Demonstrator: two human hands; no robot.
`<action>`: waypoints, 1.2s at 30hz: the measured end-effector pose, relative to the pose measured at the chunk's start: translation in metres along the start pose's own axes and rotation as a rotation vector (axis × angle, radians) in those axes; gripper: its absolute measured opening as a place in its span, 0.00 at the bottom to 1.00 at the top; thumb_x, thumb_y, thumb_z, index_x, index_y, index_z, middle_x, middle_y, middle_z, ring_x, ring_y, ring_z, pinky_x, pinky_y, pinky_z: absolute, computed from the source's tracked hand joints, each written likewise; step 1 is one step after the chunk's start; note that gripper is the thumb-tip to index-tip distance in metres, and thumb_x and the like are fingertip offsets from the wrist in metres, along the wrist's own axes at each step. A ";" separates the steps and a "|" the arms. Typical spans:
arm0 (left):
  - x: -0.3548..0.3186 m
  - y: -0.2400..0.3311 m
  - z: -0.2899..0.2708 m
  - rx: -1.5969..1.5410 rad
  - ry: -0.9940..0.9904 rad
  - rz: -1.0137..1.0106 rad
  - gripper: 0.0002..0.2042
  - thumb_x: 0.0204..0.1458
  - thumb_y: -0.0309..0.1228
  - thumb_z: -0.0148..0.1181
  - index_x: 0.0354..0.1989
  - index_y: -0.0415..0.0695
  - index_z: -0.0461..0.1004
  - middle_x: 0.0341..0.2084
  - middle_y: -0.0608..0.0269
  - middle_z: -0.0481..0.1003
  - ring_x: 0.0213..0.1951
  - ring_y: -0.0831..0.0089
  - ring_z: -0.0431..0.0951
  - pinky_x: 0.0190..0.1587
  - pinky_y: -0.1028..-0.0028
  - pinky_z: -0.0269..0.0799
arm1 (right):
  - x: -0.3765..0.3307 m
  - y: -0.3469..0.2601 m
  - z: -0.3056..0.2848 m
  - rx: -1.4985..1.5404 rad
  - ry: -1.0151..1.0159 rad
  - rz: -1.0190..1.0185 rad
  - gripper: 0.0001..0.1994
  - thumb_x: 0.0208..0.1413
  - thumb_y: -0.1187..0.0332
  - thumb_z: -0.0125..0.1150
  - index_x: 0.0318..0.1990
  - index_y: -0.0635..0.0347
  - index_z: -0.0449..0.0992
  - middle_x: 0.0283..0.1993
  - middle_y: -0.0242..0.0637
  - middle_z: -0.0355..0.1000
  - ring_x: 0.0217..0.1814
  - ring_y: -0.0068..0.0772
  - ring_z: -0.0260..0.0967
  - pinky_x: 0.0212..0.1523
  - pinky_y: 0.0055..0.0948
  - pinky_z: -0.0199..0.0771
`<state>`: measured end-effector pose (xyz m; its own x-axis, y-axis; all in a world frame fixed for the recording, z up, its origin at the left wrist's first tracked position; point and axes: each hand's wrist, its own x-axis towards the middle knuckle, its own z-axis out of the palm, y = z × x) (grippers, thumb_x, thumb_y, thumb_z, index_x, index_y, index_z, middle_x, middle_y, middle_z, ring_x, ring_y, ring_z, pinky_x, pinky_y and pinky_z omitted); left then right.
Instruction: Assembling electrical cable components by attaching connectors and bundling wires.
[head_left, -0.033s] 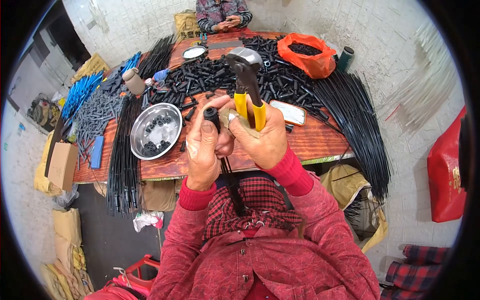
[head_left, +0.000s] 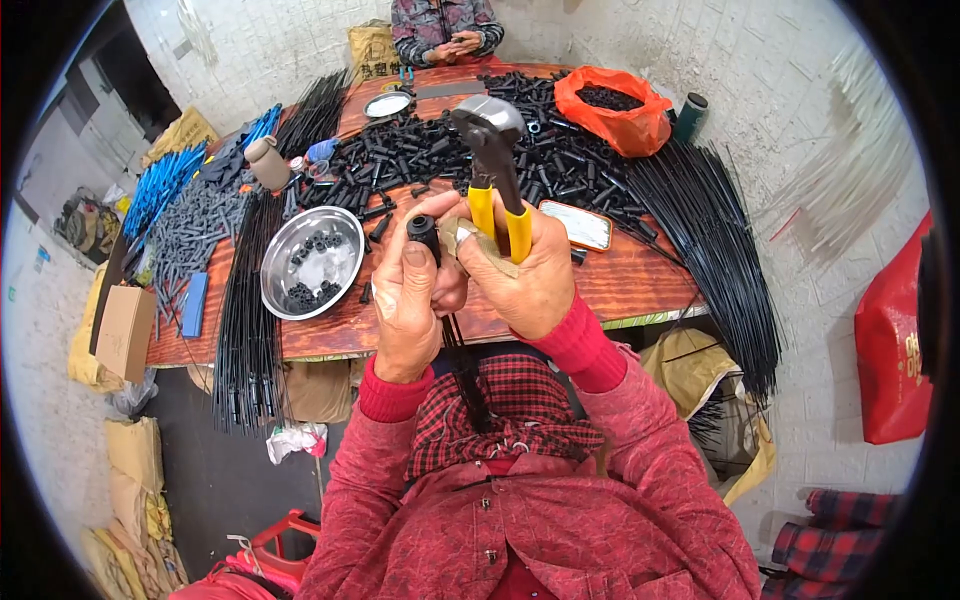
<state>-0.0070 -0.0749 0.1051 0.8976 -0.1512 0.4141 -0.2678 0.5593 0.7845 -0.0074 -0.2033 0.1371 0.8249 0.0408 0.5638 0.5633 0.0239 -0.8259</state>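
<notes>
My left hand is closed round a short black cylindrical plastic piece, held upright with its round hollow end up. Thin black rods hang below my hands toward my lap, over a checked red and black apron. My right hand grips the yellow handles of a pair of pincers, whose metal head points up and away from me. Tan cloth is wrapped at my right thumb and fingers. The two hands touch, and the lower part of the black piece is hidden by my fingers.
A steel bowl of small black rings stands left. Piled black tubular parts cover the table's middle. Black rod bundles overhang its edge. An orange bag and a white-topped tin lie right. Another person sits opposite, hands together.
</notes>
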 end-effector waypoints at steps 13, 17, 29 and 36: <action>0.005 -0.002 0.001 0.222 0.048 0.070 0.26 0.66 0.47 0.47 0.65 0.40 0.63 0.17 0.79 0.59 0.18 0.90 0.54 0.20 0.85 0.46 | 0.008 0.005 -0.004 0.149 -0.098 0.206 0.10 0.58 0.78 0.57 0.47 0.67 0.73 0.34 0.31 0.74 0.33 0.18 0.70 0.35 0.23 0.72; 0.004 -0.001 -0.001 0.199 0.002 0.054 0.28 0.66 0.47 0.47 0.66 0.39 0.61 0.17 0.78 0.59 0.18 0.90 0.54 0.20 0.85 0.48 | 0.015 -0.004 -0.015 0.258 -0.205 0.223 0.09 0.60 0.76 0.55 0.47 0.68 0.74 0.33 0.31 0.73 0.31 0.18 0.67 0.32 0.22 0.70; 0.001 -0.003 0.003 0.093 -0.018 0.006 0.30 0.66 0.49 0.46 0.68 0.40 0.58 0.17 0.79 0.57 0.18 0.90 0.51 0.21 0.85 0.45 | 0.006 0.005 -0.020 0.143 -0.167 0.170 0.10 0.60 0.76 0.55 0.47 0.68 0.74 0.33 0.32 0.74 0.30 0.17 0.69 0.32 0.20 0.71; 0.002 0.001 0.004 0.064 -0.029 -0.014 0.30 0.66 0.50 0.46 0.68 0.40 0.59 0.17 0.79 0.56 0.19 0.90 0.51 0.21 0.84 0.45 | 0.007 0.012 -0.019 0.145 -0.157 0.101 0.10 0.59 0.76 0.56 0.48 0.67 0.74 0.35 0.32 0.75 0.32 0.18 0.70 0.34 0.21 0.73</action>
<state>-0.0064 -0.0776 0.1088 0.8911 -0.1826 0.4154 -0.2780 0.5037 0.8179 0.0066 -0.2222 0.1310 0.8531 0.2048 0.4799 0.4561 0.1541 -0.8765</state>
